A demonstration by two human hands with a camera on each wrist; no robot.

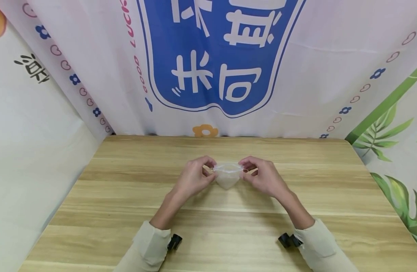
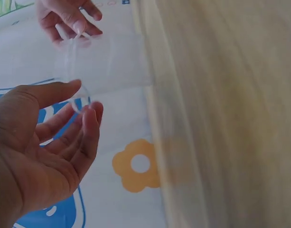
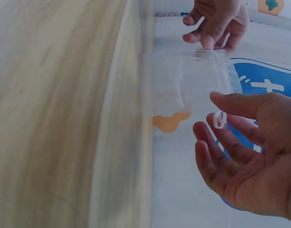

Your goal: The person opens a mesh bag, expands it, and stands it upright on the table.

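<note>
A small clear plastic drawstring bag (image 1: 227, 180) hangs between both hands above the wooden table, its mouth up and a white cord loop at each side. My left hand (image 1: 196, 176) pinches the loop at the bag's left side; in the left wrist view that cord loop (image 2: 78, 105) shows between thumb and fingertips. On the opposite side, my right hand (image 1: 263, 176) holds the other cord loop (image 3: 220, 119) at its fingertips, the thumb close to the bag's edge. The bag (image 3: 171, 78) looks flat and see-through in the right wrist view, with nothing visible inside.
The wooden table (image 1: 225, 234) spreads under both arms. Behind its far edge hangs a printed curtain (image 1: 127, 121) with a blue panel and an orange flower. White cloth (image 1: 35, 132) borders the left, and leaf-printed cloth (image 1: 392, 166) the right.
</note>
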